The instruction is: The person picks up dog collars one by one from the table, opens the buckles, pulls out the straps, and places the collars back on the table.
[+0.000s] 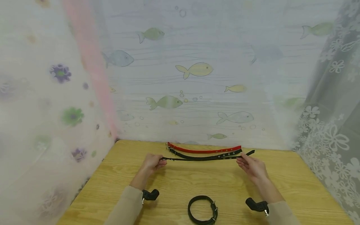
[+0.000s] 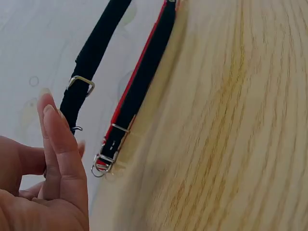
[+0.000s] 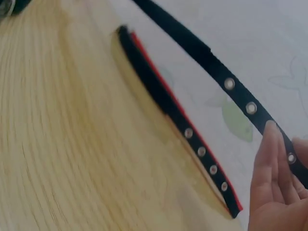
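Stretched nearly straight between my two hands is a black collar (image 1: 197, 160), raised above the table. My left hand (image 1: 153, 162) pinches its buckle end, and in the left wrist view the metal buckle (image 2: 81, 85) shows just beyond the fingertips. Near the eyelet end, my right hand (image 1: 253, 165) holds the strap between thumb and fingers, its tip sticking out past them. Behind it, a second black collar (image 1: 194, 156) and a red collar (image 1: 202, 152) lie side by side, buckles to the left and eyelets to the right.
A coiled, buckled black collar (image 1: 189, 209) lies on the wooden table (image 1: 174, 184) near the front. A fish-patterned curtain (image 1: 197, 122) hangs along the table's back edge, with a flowered curtain (image 1: 50, 125) at the left and a lace one (image 1: 326, 140) at the right.
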`<state>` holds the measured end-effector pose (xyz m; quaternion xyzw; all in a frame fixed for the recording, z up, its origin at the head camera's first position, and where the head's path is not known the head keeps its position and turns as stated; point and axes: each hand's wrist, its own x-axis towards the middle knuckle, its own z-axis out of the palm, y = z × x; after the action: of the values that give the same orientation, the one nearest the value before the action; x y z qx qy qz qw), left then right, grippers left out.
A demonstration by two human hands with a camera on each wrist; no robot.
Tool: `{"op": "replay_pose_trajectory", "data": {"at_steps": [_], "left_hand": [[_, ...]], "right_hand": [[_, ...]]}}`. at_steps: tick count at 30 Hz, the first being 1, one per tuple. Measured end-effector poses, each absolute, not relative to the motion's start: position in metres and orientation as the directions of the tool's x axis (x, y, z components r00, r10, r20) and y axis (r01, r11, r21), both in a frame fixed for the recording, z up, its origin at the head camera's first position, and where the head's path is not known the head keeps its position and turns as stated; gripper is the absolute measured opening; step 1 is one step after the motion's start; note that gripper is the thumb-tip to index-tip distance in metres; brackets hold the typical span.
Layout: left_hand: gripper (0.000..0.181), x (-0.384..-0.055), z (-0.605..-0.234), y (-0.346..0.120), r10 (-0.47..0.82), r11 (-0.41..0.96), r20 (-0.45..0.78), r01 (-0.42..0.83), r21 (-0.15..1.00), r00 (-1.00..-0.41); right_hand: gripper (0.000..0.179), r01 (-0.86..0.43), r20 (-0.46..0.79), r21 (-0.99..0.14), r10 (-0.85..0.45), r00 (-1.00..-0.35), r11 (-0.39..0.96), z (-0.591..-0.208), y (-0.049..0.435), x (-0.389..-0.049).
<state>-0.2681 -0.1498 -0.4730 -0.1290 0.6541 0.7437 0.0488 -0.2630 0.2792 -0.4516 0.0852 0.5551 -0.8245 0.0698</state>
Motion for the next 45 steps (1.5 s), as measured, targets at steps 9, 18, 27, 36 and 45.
{"op": "replay_pose_trajectory", "data": {"at_steps": [9,18,27,36,45], "left_hand": [[0.033,-0.287,-0.483,-0.152,-0.1,-0.015,-0.238,-0.238,0.971,-0.966],[0.032,-0.309,-0.5,-0.155,-0.122,-0.011,-0.273,-0.274,0.962,-0.954],[0.025,-0.323,-0.501,-0.152,-0.194,0.046,-0.226,-0.239,0.97,-0.955],[0.024,-0.337,-0.505,-0.151,-0.201,0.136,-0.175,-0.204,0.969,-0.964],[0.047,-0.33,-0.497,-0.167,-0.089,0.292,-0.077,-0.1,0.951,-0.993]], "right_hand": [[0.043,0.249,-0.248,-0.952,-0.029,-0.968,-0.176,-0.477,0.276,-0.288],[0.042,0.289,-0.296,-0.946,0.028,-0.955,-0.147,-0.488,0.267,-0.301],[0.059,0.303,-0.299,-0.952,0.084,-0.951,0.042,-0.486,0.259,-0.315],[0.046,0.291,-0.273,-0.947,0.136,-0.952,0.133,-0.486,0.256,-0.32],[0.051,0.18,-0.155,-0.899,0.096,-0.983,0.4,-0.479,0.276,-0.305]]}}
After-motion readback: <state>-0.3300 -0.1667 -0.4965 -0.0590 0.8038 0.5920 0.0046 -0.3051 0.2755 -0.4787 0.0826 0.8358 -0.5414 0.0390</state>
